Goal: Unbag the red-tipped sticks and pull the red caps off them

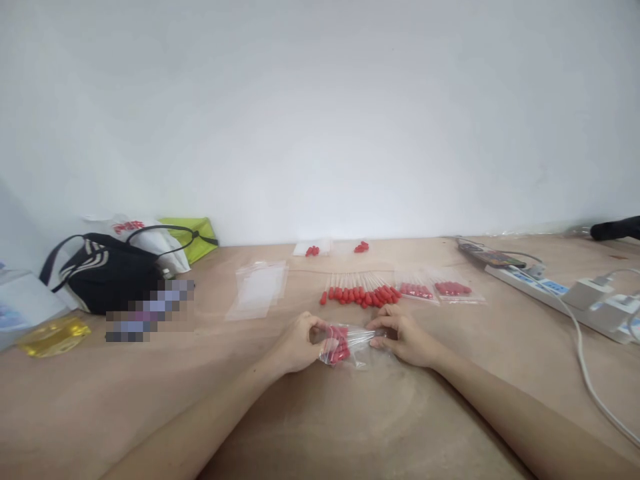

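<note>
The pale wall (350, 120) takes the upper half of the frame, and the wooden table (150, 400) takes most of the lower half. At the left stands the black bag (113, 280) with light stripes, and behind it are the white plastic bag (163, 243) and the lime-green bag (200, 243). At the right, the white power strip (547, 288) lies at a slant, with chargers (590, 293) and cables (580, 347). In the centre, the row of red-tipped sticks (360, 295) is spread with the red ends toward the person. Left of this row lie the flat clear bags (257, 291), overlapping. Near the lower centre, the left hand (303, 341) pinches the left end of the held clear bag (350, 347), thumb and fingers nearly together, and the right hand (404, 337) holds its right end, also with a narrow grip. Inside it are more sticks, the red ends toward the left hand. The yellow packet (55, 335) is at the left edge. Just right of the row, two filled clear bags (417, 290) lie flat, side by side. Farther up, near the wall, there are two small red clusters (313, 251), near each other.
</note>
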`<state>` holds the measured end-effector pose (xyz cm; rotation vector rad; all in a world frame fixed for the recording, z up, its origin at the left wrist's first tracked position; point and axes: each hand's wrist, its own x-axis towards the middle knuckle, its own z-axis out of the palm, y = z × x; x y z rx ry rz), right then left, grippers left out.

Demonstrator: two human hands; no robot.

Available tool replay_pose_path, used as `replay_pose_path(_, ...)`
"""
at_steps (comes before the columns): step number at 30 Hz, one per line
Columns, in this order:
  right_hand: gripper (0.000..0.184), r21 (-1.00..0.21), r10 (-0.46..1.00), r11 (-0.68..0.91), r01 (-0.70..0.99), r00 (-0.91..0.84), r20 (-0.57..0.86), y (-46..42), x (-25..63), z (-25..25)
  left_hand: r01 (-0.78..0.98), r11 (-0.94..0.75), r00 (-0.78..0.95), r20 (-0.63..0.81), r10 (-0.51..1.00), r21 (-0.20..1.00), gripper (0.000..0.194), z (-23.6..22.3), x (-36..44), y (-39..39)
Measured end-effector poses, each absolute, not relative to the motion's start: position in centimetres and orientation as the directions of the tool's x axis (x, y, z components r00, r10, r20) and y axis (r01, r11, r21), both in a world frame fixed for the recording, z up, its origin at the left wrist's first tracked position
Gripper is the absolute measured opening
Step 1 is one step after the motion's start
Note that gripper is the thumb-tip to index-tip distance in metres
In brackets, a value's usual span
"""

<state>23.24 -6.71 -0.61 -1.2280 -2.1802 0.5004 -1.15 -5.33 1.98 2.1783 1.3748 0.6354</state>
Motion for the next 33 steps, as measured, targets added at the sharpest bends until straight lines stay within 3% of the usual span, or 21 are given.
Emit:
replay_pose_path(5,0.029,-0.511,0.839,0.542,0.668,-0.397,0.371,-6.8,23.1,-1.0,0.580,-0.229,0.438,-0.063,0.897,0.782,0.040,1.8,-1.3,-5.3)
replay_pose_path(14,0.028,-0.414,0.817,0.566,0.713,-0.416,0.400,-6.9,23.1,-0.8,0.383,-0.206,0.468,0.003,0.884,0.901,0.036,1.9,-0.8,-5.2)
replay_pose_path(21,0.029,-0.358,0.807,0.573,0.737,-0.431,0.404,-6.8,23.2,-0.9,0.443,-0.364,0.557,0.067,0.828,0.819,0.014,2.0,-1.1,-5.2)
replay_pose_path(28,0.029,-0.365,0.813,0.565,0.740,-0.422,0.402,-6.7,23.3,-1.1,0.461,-0.454,0.652,0.056,0.756,0.762,0.009,2.9,-1.1,-5.5)
replay_pose_path(33,0.030,-0.362,0.815,0.562,0.744,-0.421,0.399,-6.6,23.3,-1.2,0.491,-0.560,0.648,0.150,0.747,0.668,0.007,2.9,-1.4,-5.3)
